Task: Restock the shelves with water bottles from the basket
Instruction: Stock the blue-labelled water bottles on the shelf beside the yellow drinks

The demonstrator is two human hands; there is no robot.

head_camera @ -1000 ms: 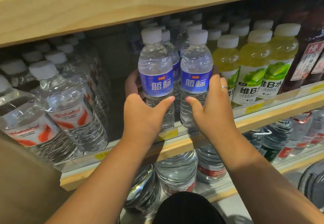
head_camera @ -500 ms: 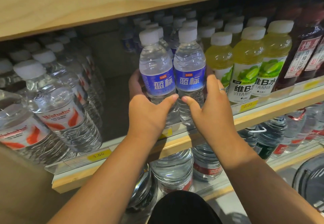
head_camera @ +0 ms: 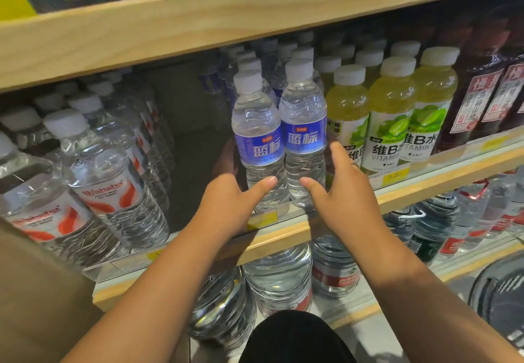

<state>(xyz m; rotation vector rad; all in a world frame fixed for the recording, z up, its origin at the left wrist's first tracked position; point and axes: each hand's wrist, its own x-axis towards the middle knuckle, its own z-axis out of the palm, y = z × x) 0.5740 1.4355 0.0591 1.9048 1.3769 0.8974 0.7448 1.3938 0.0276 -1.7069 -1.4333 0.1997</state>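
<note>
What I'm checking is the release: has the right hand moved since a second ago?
Yes. The right hand has opened, its fingers drawing rightward off the water bottle, toward the yellow drinks.

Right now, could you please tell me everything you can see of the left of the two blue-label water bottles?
The left blue-label bottle is clear ribbed plastic, full of water, with a white cap and a blue label bearing white characters. It stands upright at the shelf front, side by side with its twin bottle. The left hand wraps its lower part, thumb in front, fingers behind.
</note>
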